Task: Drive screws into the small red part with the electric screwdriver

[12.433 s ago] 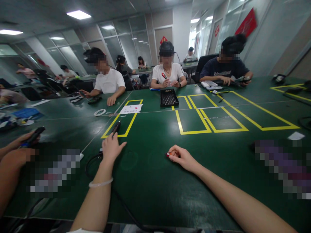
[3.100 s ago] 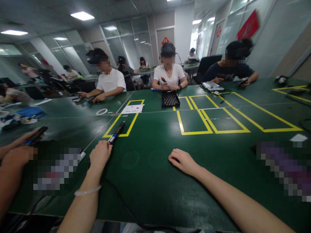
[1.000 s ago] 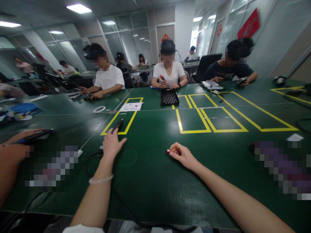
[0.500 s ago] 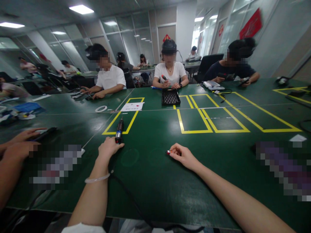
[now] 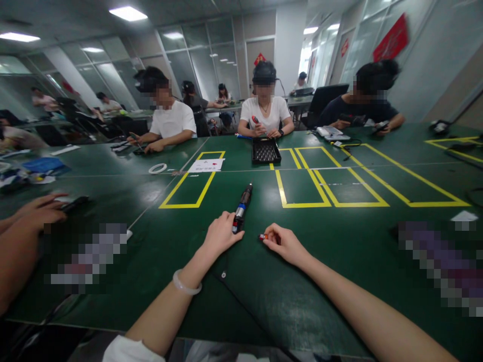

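Observation:
My left hand (image 5: 222, 232) is closed round the rear end of a black electric screwdriver (image 5: 242, 206) with a blue band and a silver section. The tool's thin tip points away from me, slanting a little to the right. From it a black cord (image 5: 245, 306) runs back over the table's near edge. To the right, my right hand (image 5: 283, 242) rests on the table, its fingertips pinching a small red-and-white piece (image 5: 261, 237). The fingers partly cover that piece, and it is too small to name. A narrow gap separates the two hands.
Yellow tape outlines (image 5: 305, 205) mark the green table (image 5: 339, 236). Across from me a person sits behind a black tray (image 5: 266, 152) of small parts. A paper sheet (image 5: 206, 165) and a white ring (image 5: 157, 169) lie left of centre. A neighbour's hands (image 5: 33, 221) are at far left.
My left hand has carried the electric screwdriver to the right, close to my right hand, and its tip has swung rightward. The cord has shifted along. My right hand stays in place, still pinching the small piece.

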Demonstrator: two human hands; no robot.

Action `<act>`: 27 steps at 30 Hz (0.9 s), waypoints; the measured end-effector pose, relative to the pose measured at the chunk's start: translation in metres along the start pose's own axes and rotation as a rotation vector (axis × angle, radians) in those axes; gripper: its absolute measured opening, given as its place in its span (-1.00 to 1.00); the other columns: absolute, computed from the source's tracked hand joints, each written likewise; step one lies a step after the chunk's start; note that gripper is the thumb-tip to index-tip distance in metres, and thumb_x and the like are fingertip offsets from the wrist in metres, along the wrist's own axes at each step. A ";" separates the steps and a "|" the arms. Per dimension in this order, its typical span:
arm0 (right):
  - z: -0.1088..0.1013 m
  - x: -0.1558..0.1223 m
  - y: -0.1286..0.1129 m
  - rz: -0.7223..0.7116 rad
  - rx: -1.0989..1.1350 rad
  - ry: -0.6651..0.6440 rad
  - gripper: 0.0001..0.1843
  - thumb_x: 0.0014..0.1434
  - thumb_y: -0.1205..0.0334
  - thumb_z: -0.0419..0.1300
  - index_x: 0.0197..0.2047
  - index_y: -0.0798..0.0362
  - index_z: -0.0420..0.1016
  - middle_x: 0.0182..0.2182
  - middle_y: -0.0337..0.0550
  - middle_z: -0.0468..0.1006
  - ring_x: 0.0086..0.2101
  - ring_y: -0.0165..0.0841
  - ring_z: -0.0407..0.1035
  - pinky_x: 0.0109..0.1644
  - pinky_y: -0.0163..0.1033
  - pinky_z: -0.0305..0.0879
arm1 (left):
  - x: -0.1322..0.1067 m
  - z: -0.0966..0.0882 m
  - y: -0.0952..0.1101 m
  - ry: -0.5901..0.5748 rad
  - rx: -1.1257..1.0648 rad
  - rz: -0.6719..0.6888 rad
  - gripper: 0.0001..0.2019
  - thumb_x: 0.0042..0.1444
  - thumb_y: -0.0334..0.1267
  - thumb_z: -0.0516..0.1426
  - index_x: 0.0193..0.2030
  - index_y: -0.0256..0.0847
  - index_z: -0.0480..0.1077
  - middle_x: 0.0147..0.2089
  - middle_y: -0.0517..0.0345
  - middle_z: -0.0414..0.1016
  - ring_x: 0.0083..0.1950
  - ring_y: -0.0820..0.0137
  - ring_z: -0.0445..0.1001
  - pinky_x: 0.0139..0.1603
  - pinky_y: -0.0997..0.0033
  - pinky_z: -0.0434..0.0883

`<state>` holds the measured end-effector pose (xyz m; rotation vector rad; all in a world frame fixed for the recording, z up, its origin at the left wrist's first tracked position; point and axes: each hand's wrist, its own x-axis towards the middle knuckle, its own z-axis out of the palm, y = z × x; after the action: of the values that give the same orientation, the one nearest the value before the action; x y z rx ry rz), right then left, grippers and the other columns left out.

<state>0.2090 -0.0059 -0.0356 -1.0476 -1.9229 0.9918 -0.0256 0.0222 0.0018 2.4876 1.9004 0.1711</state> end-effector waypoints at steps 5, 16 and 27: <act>0.002 -0.002 0.003 -0.016 -0.144 0.018 -0.92 0.18 0.25 0.17 -0.26 0.04 0.34 -0.51 -0.33 0.36 -0.51 -0.45 0.24 -0.41 -0.36 0.14 | -0.007 0.003 0.031 -0.024 -0.133 0.183 -0.41 0.05 0.00 0.15 0.20 -0.15 0.19 0.06 -0.07 0.31 0.00 0.14 0.41 -0.05 0.24 0.34; 0.007 0.000 0.005 -0.059 -0.309 0.003 -0.84 0.12 0.30 0.22 -0.24 0.03 0.30 -0.48 -0.34 0.33 -0.49 -0.43 0.23 -0.40 -0.37 0.09 | -0.012 0.001 0.042 -0.088 -0.197 0.303 -0.30 -0.01 0.10 0.20 0.23 -0.14 0.16 0.11 -0.08 0.28 -0.02 0.14 0.41 -0.01 0.19 0.35; 0.003 -0.001 0.004 -0.210 -0.255 -0.023 -0.88 0.24 0.38 0.07 -0.31 0.05 0.39 -0.37 -0.19 0.46 -0.35 -0.36 0.35 -0.22 -0.30 0.24 | -0.019 0.009 0.054 0.005 -0.130 0.255 -0.34 0.13 -0.02 0.09 0.32 -0.09 -0.03 0.17 -0.01 0.21 0.07 0.21 0.33 0.03 0.25 0.36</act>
<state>0.2085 -0.0066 -0.0402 -0.9506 -2.1681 0.6572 0.0226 -0.0099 -0.0053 2.6314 1.5126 0.2921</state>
